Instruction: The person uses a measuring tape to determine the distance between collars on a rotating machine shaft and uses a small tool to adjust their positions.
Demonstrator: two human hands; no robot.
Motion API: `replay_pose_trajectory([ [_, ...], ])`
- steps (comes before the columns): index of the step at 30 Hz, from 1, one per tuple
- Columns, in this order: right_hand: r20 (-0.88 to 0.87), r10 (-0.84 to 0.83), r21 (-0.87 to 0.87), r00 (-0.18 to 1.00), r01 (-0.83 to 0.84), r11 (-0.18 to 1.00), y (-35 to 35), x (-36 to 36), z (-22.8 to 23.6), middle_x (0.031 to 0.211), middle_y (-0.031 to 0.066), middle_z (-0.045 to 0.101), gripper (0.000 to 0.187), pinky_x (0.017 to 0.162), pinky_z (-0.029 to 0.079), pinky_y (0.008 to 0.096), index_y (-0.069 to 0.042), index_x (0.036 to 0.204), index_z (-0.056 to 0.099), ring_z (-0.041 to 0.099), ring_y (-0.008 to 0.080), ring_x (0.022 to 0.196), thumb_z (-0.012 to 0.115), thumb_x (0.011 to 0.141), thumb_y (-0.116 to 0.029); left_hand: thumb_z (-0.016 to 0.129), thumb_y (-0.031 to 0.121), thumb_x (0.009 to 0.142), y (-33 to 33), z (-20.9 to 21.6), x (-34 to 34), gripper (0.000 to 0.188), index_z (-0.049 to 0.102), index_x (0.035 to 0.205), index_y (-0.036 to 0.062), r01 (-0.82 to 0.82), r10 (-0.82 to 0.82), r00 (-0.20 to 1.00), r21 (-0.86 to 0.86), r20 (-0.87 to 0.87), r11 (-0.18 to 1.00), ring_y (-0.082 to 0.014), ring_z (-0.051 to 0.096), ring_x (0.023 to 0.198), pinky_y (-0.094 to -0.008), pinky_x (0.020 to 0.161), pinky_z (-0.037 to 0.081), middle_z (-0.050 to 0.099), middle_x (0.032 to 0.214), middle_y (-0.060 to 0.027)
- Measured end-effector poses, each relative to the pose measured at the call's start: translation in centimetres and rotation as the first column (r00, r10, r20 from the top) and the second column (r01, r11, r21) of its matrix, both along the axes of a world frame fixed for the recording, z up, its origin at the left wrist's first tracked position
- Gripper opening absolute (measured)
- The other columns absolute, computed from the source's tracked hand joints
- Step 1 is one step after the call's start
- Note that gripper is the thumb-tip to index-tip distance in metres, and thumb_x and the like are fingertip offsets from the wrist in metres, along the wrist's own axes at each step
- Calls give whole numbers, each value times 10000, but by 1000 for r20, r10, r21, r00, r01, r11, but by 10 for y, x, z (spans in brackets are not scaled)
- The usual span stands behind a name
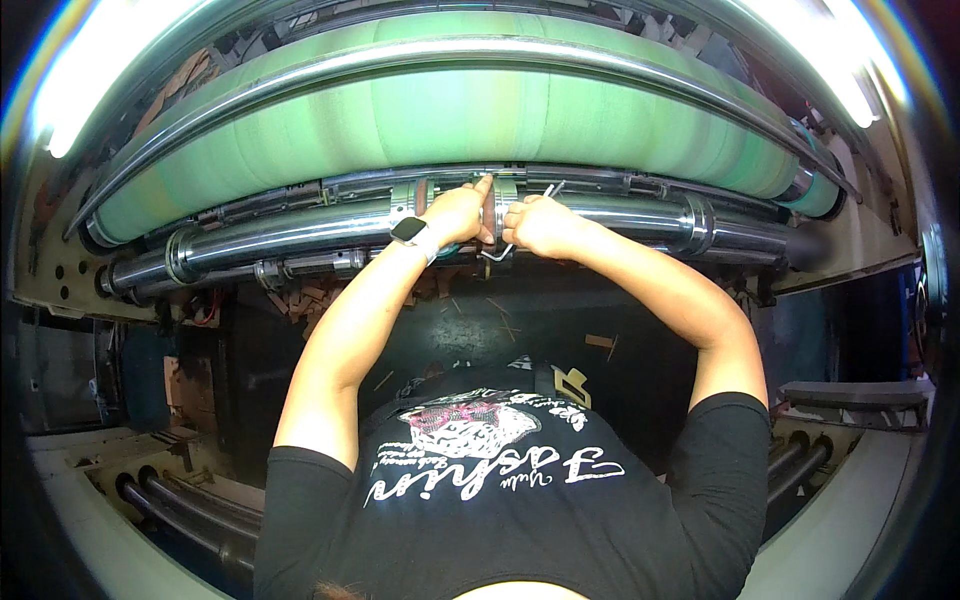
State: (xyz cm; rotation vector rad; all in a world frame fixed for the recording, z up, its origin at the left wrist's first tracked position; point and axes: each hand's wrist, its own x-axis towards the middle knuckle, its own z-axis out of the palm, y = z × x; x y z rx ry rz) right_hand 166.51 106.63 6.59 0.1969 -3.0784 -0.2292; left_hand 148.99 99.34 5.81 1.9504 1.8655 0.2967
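A shiny metal shaft (300, 229) runs across in front of me, with metal collars around it. My left hand (455, 215), a smartwatch (409, 230) at its wrist, grips a collar (405, 197) near the middle. Its index finger reaches over the top and its thumb lies lower, beside a brown band; the other fingers are hidden. Just to the right, my right hand (548, 228) is closed on a bent silver hex key (497, 257). A light rod end also sticks up above this hand. The hex key's tip is close to a second collar (506, 192).
Behind the shaft lies a wide green roller (440, 115), with a chrome bar (480, 48) curving across it. Another collar (698, 222) sits farther right on the shaft. Cardboard scraps (310, 298) lie below, and machine side frames (60, 270) stand at both ends.
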Motion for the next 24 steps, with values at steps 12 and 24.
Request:
replay_pose_trajectory([
  [12, 154, -869, -982, 470, -26, -188, -96, 8, -133, 604, -24, 425, 287, 493, 362, 224, -51, 773, 472, 404, 65, 541, 422, 937, -281, 759, 213, 608, 15, -6, -13, 912, 254, 1332, -18, 67, -64, 991, -21, 117, 998, -371, 522, 1038, -385, 865, 417, 516, 1113, -284],
  [24, 359, -900, -670, 249, -602, -434, -115, -34, -125, 587, -63, 326, 321, 474, 247, 210, -115, 758, 478, 291, 45, 513, 430, 920, -389, 751, 262, 635, -3, 2, 5, 942, 205, 1330, -65, 46, -45, 998, 20, -48, 999, -384, 545, 972, -389, 853, 423, 531, 1078, -270],
])
